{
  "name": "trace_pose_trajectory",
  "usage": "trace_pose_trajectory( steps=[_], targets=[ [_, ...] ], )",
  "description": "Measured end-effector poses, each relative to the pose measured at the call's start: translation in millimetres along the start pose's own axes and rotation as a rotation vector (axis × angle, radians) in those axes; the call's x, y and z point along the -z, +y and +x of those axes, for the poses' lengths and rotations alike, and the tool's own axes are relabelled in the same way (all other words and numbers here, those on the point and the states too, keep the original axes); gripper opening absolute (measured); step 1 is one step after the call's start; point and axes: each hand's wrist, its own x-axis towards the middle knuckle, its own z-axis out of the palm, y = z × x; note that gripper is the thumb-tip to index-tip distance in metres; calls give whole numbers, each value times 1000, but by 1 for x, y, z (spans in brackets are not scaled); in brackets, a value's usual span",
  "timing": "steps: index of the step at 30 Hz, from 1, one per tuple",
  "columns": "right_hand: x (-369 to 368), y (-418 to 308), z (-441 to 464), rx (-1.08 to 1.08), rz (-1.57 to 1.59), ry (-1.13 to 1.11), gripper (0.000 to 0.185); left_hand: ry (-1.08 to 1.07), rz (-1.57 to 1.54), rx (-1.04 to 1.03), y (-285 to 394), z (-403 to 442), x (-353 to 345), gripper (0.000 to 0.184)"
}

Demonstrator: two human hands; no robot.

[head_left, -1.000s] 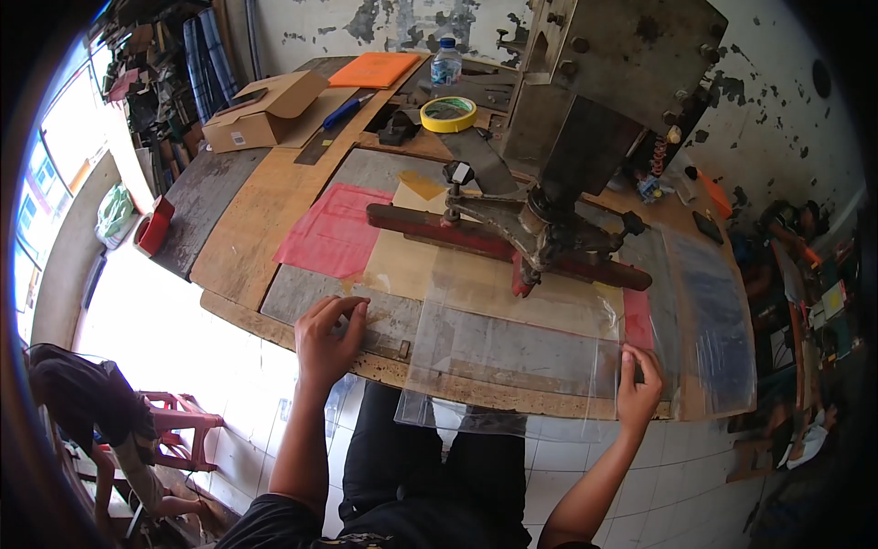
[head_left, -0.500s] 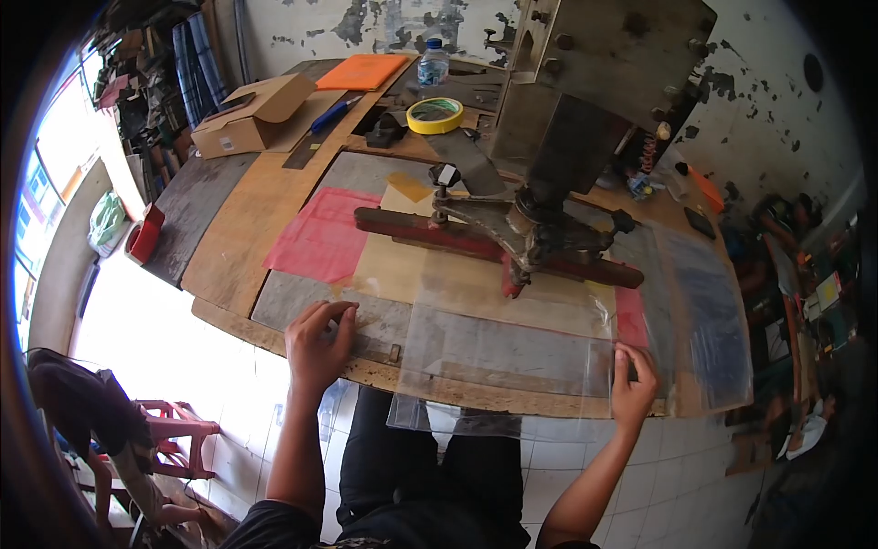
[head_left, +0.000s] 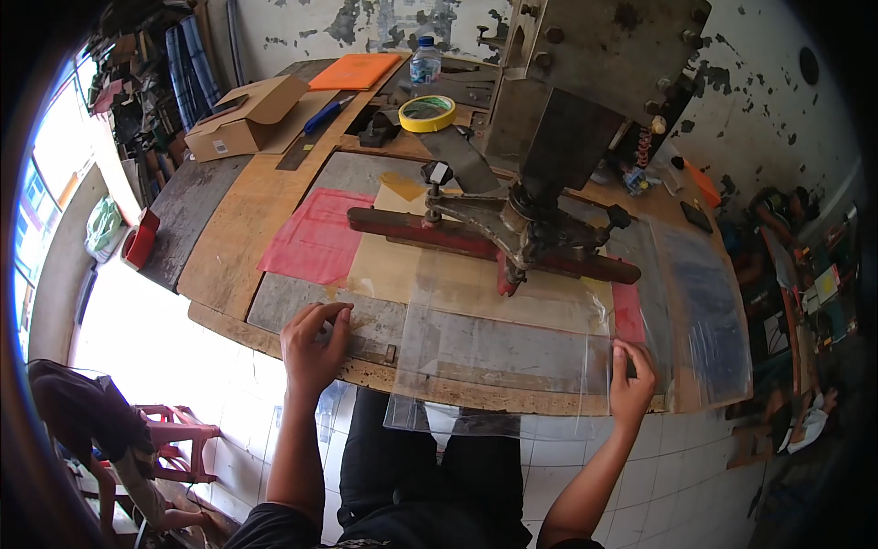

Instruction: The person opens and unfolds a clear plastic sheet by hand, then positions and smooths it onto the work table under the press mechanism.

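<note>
My right hand (head_left: pixel 631 380) pinches the right edge of a clear plastic sheet (head_left: pixel 503 366). The sheet lies over the front of the work surface, and its lower edge hangs past the table edge above my lap. My left hand (head_left: pixel 314 348) is at the table's front edge, left of the sheet and apart from it, thumb and fingertips together with nothing visible in them. Beyond the sheet, a heavy press head with a long red-brown bar (head_left: pixel 494 247) spans a cream sheet (head_left: pixel 389 270). A pink sheet (head_left: pixel 315 233) lies to the left, partly under the cream one.
Behind are a cardboard box (head_left: pixel 247 114), a blue cutter (head_left: pixel 327 112), yellow tape (head_left: pixel 427 113), a water bottle (head_left: pixel 425 64) and an orange folder (head_left: pixel 355 71). Stacked clear plastic (head_left: pixel 713 320) lies at the right. People are at the far left and right; a pink stool (head_left: pixel 178 444) stands lower left.
The whole view has shifted slightly. Both hands and the plastic sheet keep nearly the same places on the table.
</note>
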Motion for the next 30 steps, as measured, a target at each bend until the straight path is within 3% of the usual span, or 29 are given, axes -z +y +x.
trace_pose_trajectory(
  steps=[30],
  targets=[
    [-3, 4, -1, 4, -2, 6, 16, -9, -4, 11, -2, -1, 1, 8]
  ],
)
